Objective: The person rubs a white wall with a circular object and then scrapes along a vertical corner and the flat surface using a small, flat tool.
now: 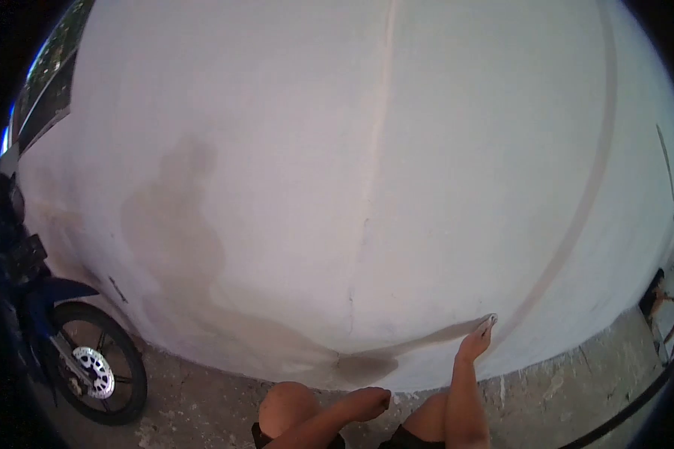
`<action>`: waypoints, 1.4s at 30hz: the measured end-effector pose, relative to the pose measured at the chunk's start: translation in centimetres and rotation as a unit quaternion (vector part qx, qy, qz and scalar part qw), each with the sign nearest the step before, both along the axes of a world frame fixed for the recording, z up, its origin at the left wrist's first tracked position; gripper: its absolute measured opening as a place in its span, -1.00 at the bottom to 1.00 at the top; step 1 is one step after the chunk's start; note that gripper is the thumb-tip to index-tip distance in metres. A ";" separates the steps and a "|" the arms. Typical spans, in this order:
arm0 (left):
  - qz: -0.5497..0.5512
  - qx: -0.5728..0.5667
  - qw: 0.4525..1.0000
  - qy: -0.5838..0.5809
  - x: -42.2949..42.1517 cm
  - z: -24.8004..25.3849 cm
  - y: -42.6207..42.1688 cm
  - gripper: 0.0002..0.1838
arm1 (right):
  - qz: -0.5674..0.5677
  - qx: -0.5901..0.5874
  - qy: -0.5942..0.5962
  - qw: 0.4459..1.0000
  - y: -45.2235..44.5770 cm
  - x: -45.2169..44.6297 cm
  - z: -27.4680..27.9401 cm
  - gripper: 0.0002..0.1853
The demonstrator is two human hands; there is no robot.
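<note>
My right hand reaches out to the low part of a white wall. Its fingers are closed on a small whitish piece, too small to name, that is at the wall's surface. My left hand is near my knees, well apart from the wall. Its fingers are curled in, and whatever may be inside them is hidden. A thin crack runs down the wall between the two hands.
At the left stands a dark blue motorcycle, its front wheel close to the wall. Rough concrete floor with pale splashes lies below. A dark hose or cable curves at the lower right. Another person is partly visible at the far right.
</note>
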State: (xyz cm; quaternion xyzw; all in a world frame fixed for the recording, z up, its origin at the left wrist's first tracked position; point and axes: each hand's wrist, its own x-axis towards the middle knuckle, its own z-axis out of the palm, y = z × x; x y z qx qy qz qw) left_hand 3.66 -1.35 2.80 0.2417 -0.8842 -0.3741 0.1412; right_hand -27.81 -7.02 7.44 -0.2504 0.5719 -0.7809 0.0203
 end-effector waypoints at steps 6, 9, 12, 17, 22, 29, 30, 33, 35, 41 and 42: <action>0.051 0.005 0.997 -0.062 1.1 0.9 0.3 -0.79 | -0.140 0.042 0.405 0.902 -3.2 1.3 0.4 -0.50; 0.067 0.016 0.996 -0.057 1.1 0.8 0.5 -0.79 | -0.002 0.011 0.333 0.943 -2.7 1.6 0.3 -0.47; 0.072 -0.002 0.990 -0.121 0.4 1.9 0.9 -0.81 | -0.028 0.022 0.583 0.812 -1.8 1.9 3.1 -0.55; 0.094 0.034 0.995 -0.004 0.7 -0.4 -1.3 -0.86 | -0.126 0.015 0.510 0.851 -2.5 0.4 3.6 -0.56; 0.083 0.049 0.993 -0.074 -0.3 -1.7 -4.6 -0.87 | -0.104 0.006 0.454 0.885 -2.5 -0.4 4.3 -0.53; 0.037 0.083 0.993 -0.078 -4.8 -3.0 -7.3 -0.76 | -0.104 -0.016 0.485 0.868 -3.4 -1.8 2.5 -0.56; 0.054 0.104 0.992 -0.050 -5.3 -2.8 -7.4 -0.70 | -0.106 -0.010 0.452 0.886 -3.3 -2.3 2.4 -0.57; 0.021 0.148 0.987 -0.052 -6.6 -4.3 -7.8 -0.63 | -0.108 -0.005 0.454 0.884 -3.2 -1.0 1.8 -0.60; 0.003 0.120 0.987 -0.102 -7.4 -5.1 -7.9 -0.63 | -0.098 0.009 0.510 0.855 -2.4 -1.8 2.4 -0.60; -0.036 0.080 0.988 -0.123 -7.4 -5.9 -5.7 -0.62 | -0.115 0.031 0.399 0.909 -1.0 -2.5 1.2 -0.53; -0.017 0.071 0.989 -0.130 -7.2 -4.6 -5.1 -0.64 | -0.077 0.041 0.402 0.911 -0.8 -1.4 0.8 -0.50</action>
